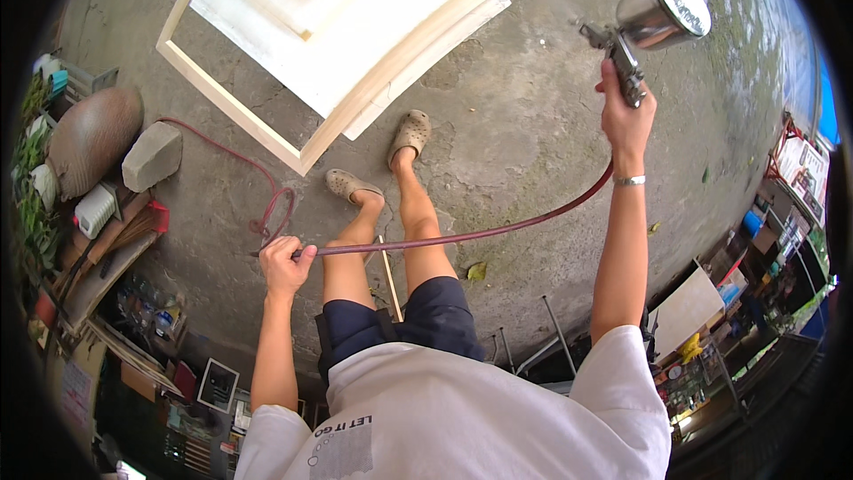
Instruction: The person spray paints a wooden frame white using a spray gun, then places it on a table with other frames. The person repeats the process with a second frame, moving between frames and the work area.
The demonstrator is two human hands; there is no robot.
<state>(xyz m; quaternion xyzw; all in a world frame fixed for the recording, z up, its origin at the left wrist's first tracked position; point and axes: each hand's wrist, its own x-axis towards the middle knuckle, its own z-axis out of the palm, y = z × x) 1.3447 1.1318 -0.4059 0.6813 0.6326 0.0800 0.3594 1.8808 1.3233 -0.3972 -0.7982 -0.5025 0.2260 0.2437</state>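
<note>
My right hand [627, 117] is wrapped round the handle of a metal spray gun [625, 67], held out to the upper right. A shiny silver paint cup [662, 11] sits on top of the gun. From below this hand a dark red air hose [480, 236] sags across in front of my legs. My left hand [286, 265] is closed round that hose. Ahead of my feet stands a pale wooden frame [240, 111], to the left of the gun. Inside its outline shows a white board [293, 62] with a yellowish patch.
More of the hose [233, 156] lies looped on the concrete floor [533, 151] at left. Beside it are a stone block [152, 157] and a big brown clay jar [99, 138]. A pale panel [686, 313] and clutter stand at the right. A thin stick [389, 277] is near my legs.
</note>
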